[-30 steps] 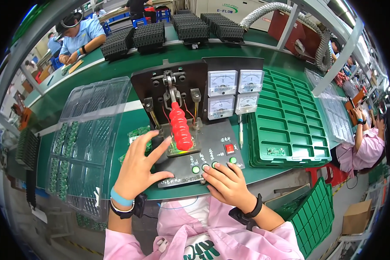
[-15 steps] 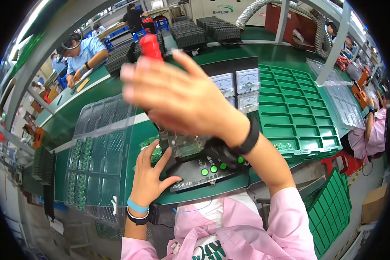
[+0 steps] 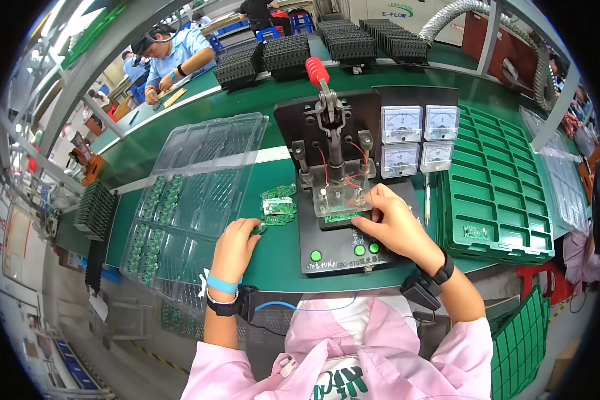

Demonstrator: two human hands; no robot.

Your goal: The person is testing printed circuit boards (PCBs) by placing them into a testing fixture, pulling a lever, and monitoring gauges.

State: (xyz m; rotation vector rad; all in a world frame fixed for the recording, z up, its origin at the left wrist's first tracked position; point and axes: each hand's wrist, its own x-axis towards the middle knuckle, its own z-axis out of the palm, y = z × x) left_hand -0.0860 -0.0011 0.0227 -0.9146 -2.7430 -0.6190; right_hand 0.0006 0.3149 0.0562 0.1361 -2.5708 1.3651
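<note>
We see a small green circuit board (image 3: 343,217) lying in the black test fixture (image 3: 340,233), under its clear plate, at the centre of the green bench (image 3: 273,260). Our right hand (image 3: 395,223) rests at 3 o'clock of this board, the fingertips pressed on its edge. Our left hand (image 3: 235,241) lies at 9 o'clock, fingers curled around another small board (image 3: 259,229). A few loose boards (image 3: 277,203) sit at 10 o'clock. The red-handled lever (image 3: 317,70) stands raised at 12 o'clock, four meters (image 3: 419,140) at 1 o'clock. Clear trays (image 3: 193,193) lie far left, green trays (image 3: 497,187) far right.
</note>
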